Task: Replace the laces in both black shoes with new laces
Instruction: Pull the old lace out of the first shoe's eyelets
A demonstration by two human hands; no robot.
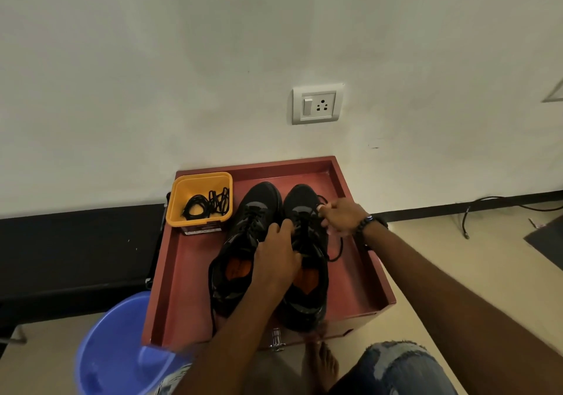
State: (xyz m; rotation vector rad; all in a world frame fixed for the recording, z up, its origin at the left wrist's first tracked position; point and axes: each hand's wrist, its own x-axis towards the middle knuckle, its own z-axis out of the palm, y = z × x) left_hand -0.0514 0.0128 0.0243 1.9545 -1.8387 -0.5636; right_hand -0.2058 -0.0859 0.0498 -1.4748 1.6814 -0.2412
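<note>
Two black shoes stand side by side in a red tray (359, 275), toes toward the wall. The left shoe (243, 233) is still laced. My left hand (278, 254) grips the tongue area of the right shoe (307, 300). My right hand (342, 216) pinches that shoe's black lace (336, 253) near the toe end, and a loose loop of it trails on the tray to the right. A yellow tub (182, 211) at the tray's back left holds coiled black laces (207, 204).
A blue bucket (112, 349) stands on the floor at the tray's front left. A white wall with a socket (317, 104) rises just behind the tray. A black cable (487, 204) lies on the floor at the right. My bare foot (321, 364) and knee are below the tray.
</note>
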